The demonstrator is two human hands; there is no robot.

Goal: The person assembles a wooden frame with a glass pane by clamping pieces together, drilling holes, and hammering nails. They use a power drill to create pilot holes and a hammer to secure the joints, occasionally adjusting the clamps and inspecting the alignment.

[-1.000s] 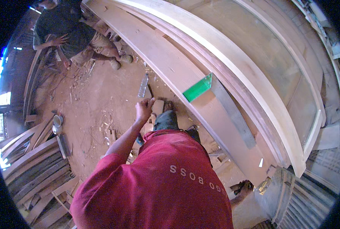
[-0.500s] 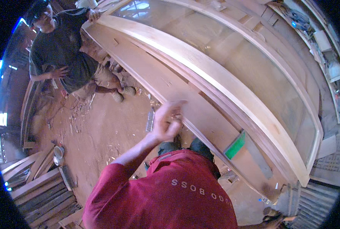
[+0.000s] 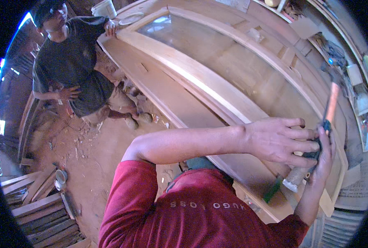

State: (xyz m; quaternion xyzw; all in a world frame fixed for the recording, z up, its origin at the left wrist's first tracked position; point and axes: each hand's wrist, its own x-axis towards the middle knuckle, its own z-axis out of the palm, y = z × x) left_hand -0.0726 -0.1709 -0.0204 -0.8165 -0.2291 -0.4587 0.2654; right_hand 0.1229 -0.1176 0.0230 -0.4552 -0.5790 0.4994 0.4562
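Observation:
My right hand (image 3: 325, 155) is closed on a dark-gripped tool (image 3: 326, 125) with a slim orange part pointing up and away; its exact kind is unclear. Across my body my left hand (image 3: 277, 138) reaches to the same tool, fingers bent over its dark lower part. Below those fingers shows a grey cylinder (image 3: 296, 177) with a pale end; whether it belongs to the tool I cannot tell. Under both hands lie a wooden board (image 3: 151, 89) and a wooden frame (image 3: 171, 49) with a glossy pane (image 3: 229, 53). A green piece (image 3: 272, 189) rests on the board, partly hidden.
A person in a dark shirt (image 3: 78, 58) stands at the far left, one hand on the frame's end. Stacked timber (image 3: 47, 219) and a small pot (image 3: 61, 176) are at lower left. Cluttered shelving (image 3: 353, 78) runs along the right. A white bucket (image 3: 104, 9) stands behind.
My left hand has swung right from over the board's near edge to the tool. My right hand has risen from the lower right with the tool.

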